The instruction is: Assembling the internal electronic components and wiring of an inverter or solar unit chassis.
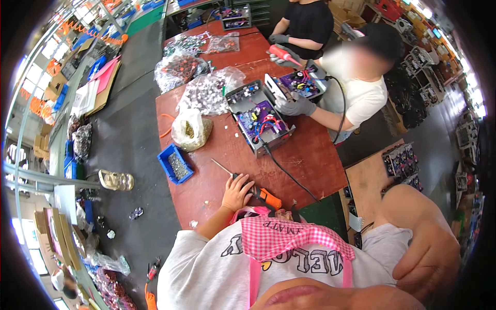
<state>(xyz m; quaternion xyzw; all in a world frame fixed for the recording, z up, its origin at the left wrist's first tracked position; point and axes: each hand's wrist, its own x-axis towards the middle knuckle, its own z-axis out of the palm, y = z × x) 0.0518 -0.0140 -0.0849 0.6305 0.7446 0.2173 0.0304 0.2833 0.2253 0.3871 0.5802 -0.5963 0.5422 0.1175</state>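
Observation:
My left hand [238,191] lies over the black front part of an electric screwdriver [270,199] near the table's front edge. Its fingers curve across the tool, and its orange rear end shows to the right of them. A long thin metal bit points away to the far left. My right arm is bent up close at the right side; the hand on it is out of sight. Ahead stands an open metal-cased device [263,118] with a purple circuit board, colored wires and a black cable. Left of my hand sits a blue bin [175,164] of small metal parts.
A bag of brass-colored parts [191,130] and bags of white parts [204,95] lie on the red table [217,199]. Across it, a gloved co-worker [356,93] holds a red bottle [284,53] beside a second device [299,82]. Another person [310,26] stands behind.

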